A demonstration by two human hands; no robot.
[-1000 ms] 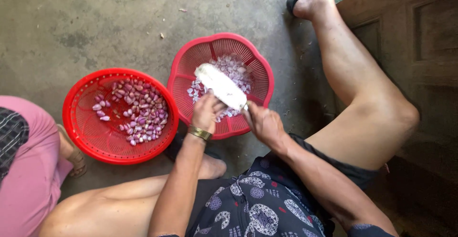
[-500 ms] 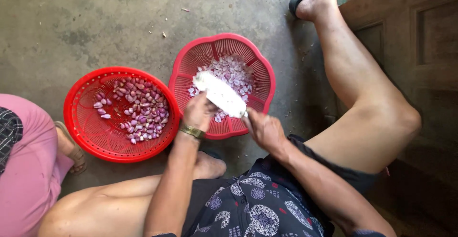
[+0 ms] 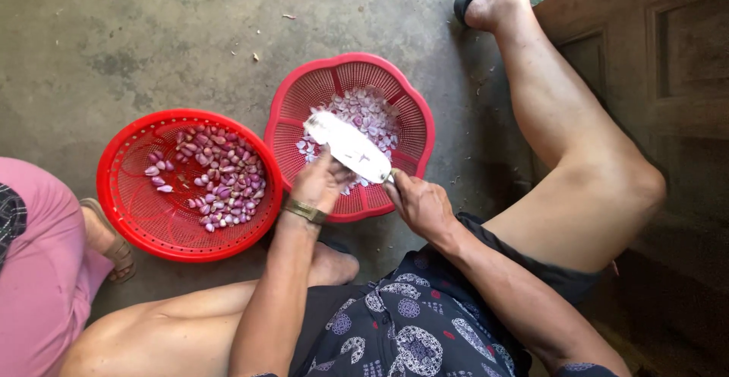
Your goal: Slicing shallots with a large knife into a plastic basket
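Head view is looking straight down at a grey concrete floor (image 3: 152, 35) filling most of the frame, with a dark wooden door (image 3: 668, 81) running along the three o'clock edge. Someone in pink clothing (image 3: 34, 271) is sitting at eight o'clock, a sandalled foot (image 3: 110, 240) showing just beside the round red basket (image 3: 121, 210), which is lying at nine o'clock of centre and holding unpeeled purple shallots (image 3: 216, 176). Touching its rim at three o'clock, the scalloped red basket (image 3: 304, 88) is sitting at twelve o'clock of the hands, carrying paler peeled shallots (image 3: 368, 115). Over that basket's six o'clock part, a broad pale knife blade (image 3: 348, 146) is lying tilted, tip toward ten o'clock. The right hand (image 3: 421, 206) is curling its fingers tight around the knife handle at the blade's four o'clock end. The left hand (image 3: 323, 183), wearing a metal wristwatch (image 3: 305, 211), is pressing its fingertips together under the blade; what it is pinching is hidden, so I cannot tell.
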